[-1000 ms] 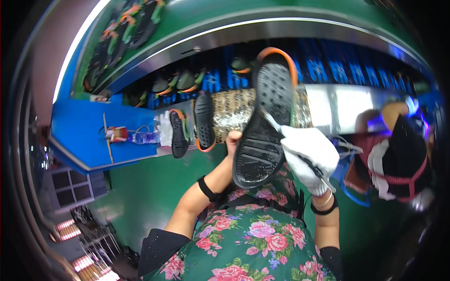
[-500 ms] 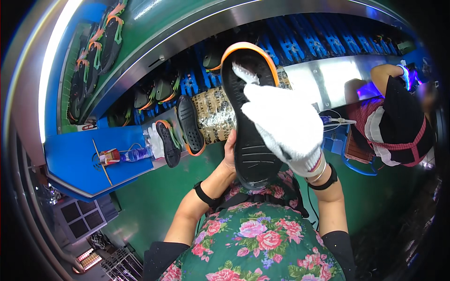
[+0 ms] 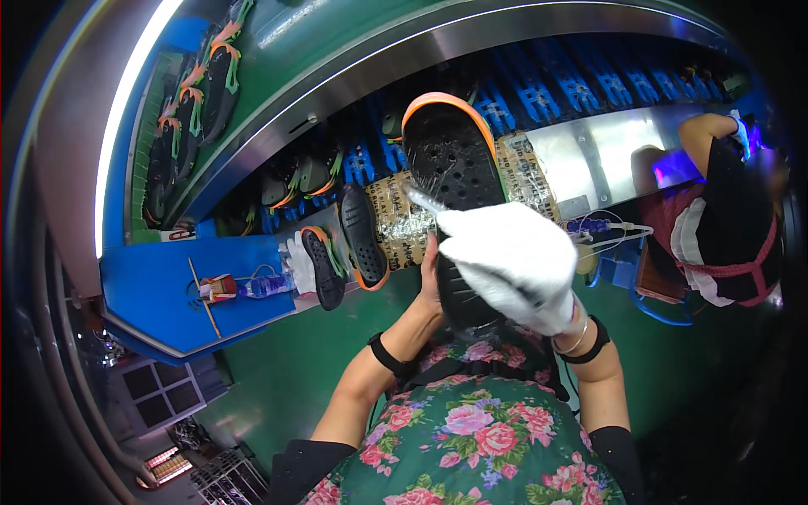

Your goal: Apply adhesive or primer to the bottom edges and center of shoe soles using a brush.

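Note:
A black shoe sole with round holes and an orange rim is held upright in front of me. My left hand grips its left edge, with the fingers mostly hidden behind it. My right hand, in a white knit glove, is closed on a brush with a pale, blurred head. That head sits by the sole's left edge, at mid-length; I cannot tell whether it touches. The glove covers much of the sole's lower half.
Left of the sole stand another black sole and a smaller one beside a white glove. A plastic bottle lies on the blue table. Behind runs a tape-covered ledge. A co-worker is at right.
The brush has moved from the sole's upper surface down to its left edge, with my gloved hand lower. The scene has shifted slightly right and down.

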{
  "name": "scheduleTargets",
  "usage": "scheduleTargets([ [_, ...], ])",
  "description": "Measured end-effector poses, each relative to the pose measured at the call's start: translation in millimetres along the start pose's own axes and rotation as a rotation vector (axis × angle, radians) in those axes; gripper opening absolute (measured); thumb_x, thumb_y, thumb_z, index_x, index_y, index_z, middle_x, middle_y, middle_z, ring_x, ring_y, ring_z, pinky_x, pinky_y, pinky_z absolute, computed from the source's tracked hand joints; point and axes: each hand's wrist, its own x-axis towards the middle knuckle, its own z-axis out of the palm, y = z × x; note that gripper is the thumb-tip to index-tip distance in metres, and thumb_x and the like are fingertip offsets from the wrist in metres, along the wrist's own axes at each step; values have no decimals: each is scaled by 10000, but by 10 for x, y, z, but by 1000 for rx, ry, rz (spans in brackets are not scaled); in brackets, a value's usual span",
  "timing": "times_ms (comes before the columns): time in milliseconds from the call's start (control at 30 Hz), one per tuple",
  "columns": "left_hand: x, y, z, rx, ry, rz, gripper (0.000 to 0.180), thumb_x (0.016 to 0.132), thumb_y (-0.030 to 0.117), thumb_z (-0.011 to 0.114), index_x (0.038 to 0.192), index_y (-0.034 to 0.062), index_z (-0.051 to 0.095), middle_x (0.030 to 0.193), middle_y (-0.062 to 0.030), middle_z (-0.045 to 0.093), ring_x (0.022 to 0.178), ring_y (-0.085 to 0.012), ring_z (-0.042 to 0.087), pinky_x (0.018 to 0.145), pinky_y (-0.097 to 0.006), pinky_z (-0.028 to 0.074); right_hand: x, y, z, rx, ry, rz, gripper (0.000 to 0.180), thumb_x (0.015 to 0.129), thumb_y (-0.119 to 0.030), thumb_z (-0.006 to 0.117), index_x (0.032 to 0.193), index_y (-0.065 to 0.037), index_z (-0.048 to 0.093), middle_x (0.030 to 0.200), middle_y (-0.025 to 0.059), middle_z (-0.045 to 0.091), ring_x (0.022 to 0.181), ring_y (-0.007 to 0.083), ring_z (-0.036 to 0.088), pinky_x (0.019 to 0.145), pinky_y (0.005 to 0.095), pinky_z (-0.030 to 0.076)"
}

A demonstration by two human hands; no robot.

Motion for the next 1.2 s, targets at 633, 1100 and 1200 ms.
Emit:
scheduleTargets([
  [633, 448, 167, 443, 446, 245, -13, 1239, 927, 991, 327, 1736, 55, 267, 1676, -295, 453, 1505, -495, 508, 1270, -632, 414, -322, 66, 151, 66, -60, 54, 302, 899, -9, 830, 1196, -62, 834, 1245, 155, 814, 1133, 312, 790, 1014, 446, 608],
  [1100, 654, 289, 574, 3, -5, 3, 1214, 872, 1012, 439, 1720, 154, 312, 1605, -323, 500, 1272, -572, 655, 1078, -721, 547, -420, 116, 208, 169, 63, 33, 320, 880, -50, 823, 1200, -68, 827, 1216, 141, 821, 1067, 332, 795, 946, 426, 627],
  [1200, 689, 309, 564, -27, 3, 22, 1204, 877, 1007, 443, 1724, 162, 313, 1590, -340, 509, 1262, -590, 657, 1040, -711, 576, -465, 63, 206, 18, 28, 29, 339, 860, 20, 812, 1188, -62, 830, 1219, 150, 820, 1091, 326, 792, 976, 437, 615],
])
